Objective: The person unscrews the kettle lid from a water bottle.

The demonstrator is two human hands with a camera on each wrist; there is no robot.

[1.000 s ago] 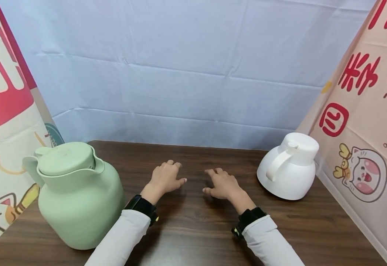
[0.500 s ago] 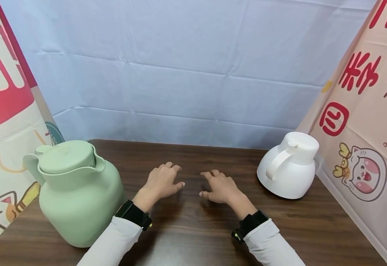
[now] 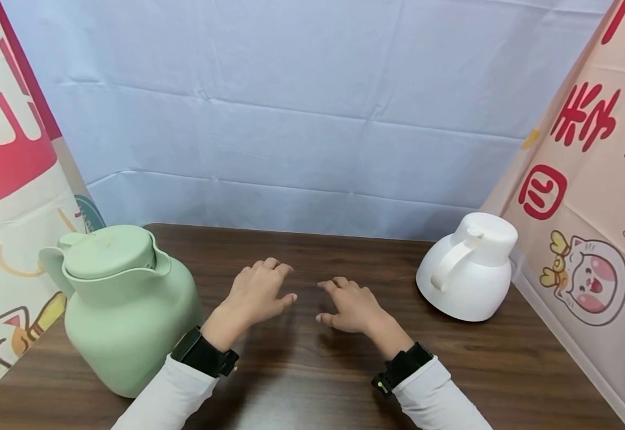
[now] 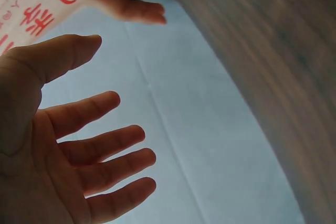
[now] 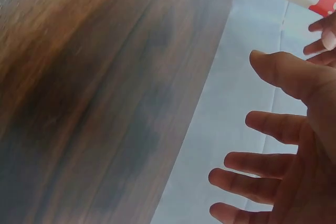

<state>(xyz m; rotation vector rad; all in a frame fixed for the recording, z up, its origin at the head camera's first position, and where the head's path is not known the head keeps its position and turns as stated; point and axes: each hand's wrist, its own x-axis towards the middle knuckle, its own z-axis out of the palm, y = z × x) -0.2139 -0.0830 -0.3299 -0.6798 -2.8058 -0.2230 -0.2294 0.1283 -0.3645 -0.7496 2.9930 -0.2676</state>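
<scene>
My left hand [image 3: 255,295] is held above the wooden table with nothing in it. Its fingers are spread and relaxed in the left wrist view. Nearest to it, on the left, a large pale green thermos jug [image 3: 135,316] stands upright, its spout turned to the right and its handle to the left. My right hand [image 3: 351,307] also hovers over the table, fingers apart and holding nothing. Farther right, a smaller white thermos jug [image 3: 468,275] stands with its handle on the near left side. Neither hand touches a jug.
The dark wooden table [image 3: 301,382] spreads under both hands. A pale blue cloth [image 3: 291,119] hangs behind its back edge. Printed cloths with cartoon cats close off the left side [image 3: 11,197] and the right side [image 3: 586,239].
My left hand has drawn slightly back and left, its forearm moving closer to the green jug. My right hand has shifted a little to the left. Both jugs stand where they were.
</scene>
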